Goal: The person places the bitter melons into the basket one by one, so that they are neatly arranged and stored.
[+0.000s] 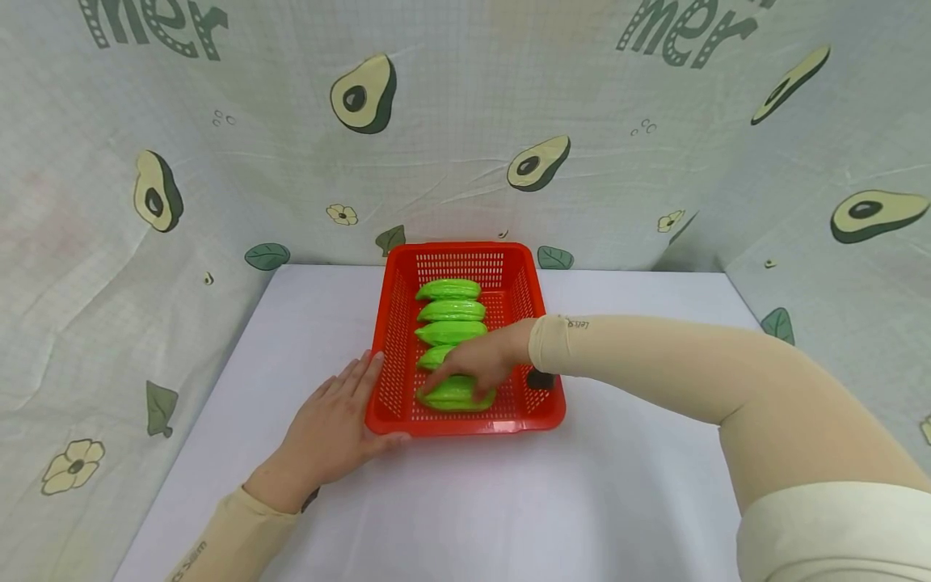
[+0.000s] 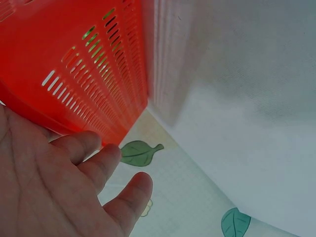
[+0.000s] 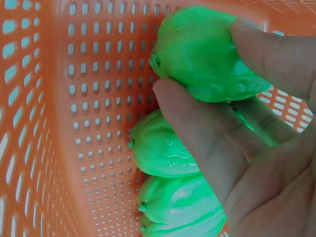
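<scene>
A red plastic basket (image 1: 465, 426) stands on the table with several glossy, ribbed green fruits that look like star fruits in a front-to-back row. My right hand (image 1: 483, 360) reaches in from the right and grips the nearest star fruit (image 1: 454, 394). In the right wrist view, thumb and fingers lie along opposite sides of this star fruit (image 3: 202, 54), its stem end pointing left. Another star fruit (image 3: 160, 145) lies just beyond it. My left hand (image 1: 330, 424) rests its straight fingers on the basket's left rim, thumb by the front corner; the left wrist view shows its palm (image 2: 39, 182) beside the basket wall.
The white table (image 1: 313, 299) extends around the basket. Behind and at both sides hangs a pale cloth (image 1: 451, 170) printed with avocados, leaves and flowers. The basket's perforated walls rise around the fruits.
</scene>
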Demonstrator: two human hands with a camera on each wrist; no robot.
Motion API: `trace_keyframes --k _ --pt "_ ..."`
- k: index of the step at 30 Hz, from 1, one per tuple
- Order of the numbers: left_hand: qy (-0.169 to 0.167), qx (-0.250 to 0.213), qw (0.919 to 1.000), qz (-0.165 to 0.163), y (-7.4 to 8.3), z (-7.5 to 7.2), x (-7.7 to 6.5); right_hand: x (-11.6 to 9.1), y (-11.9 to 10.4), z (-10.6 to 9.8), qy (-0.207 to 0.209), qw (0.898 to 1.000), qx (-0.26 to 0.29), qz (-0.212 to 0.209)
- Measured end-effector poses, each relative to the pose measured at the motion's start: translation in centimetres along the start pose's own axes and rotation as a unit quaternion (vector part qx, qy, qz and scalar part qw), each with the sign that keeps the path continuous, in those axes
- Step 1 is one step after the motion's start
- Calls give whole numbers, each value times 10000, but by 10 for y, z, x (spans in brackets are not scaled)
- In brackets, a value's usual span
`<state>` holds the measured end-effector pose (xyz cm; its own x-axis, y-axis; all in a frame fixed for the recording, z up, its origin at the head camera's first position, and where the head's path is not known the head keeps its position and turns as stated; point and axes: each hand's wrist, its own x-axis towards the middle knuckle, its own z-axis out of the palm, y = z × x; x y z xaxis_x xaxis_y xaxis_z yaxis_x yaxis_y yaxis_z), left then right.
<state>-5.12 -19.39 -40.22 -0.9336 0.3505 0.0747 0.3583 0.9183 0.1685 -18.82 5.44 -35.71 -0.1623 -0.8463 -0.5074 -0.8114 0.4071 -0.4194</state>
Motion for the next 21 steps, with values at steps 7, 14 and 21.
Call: trace_keyframes --k 7,14,21 --pt "18 12 10000 5 0 0 0 0 -1 0 45 9997 168 143" --pt "72 -11 10000 39 0 -1 0 0 -2 1 122 9997 135 192" --pt "81 -16 10000 35 -1 0 0 0 -2 3 122 9999 32 102"
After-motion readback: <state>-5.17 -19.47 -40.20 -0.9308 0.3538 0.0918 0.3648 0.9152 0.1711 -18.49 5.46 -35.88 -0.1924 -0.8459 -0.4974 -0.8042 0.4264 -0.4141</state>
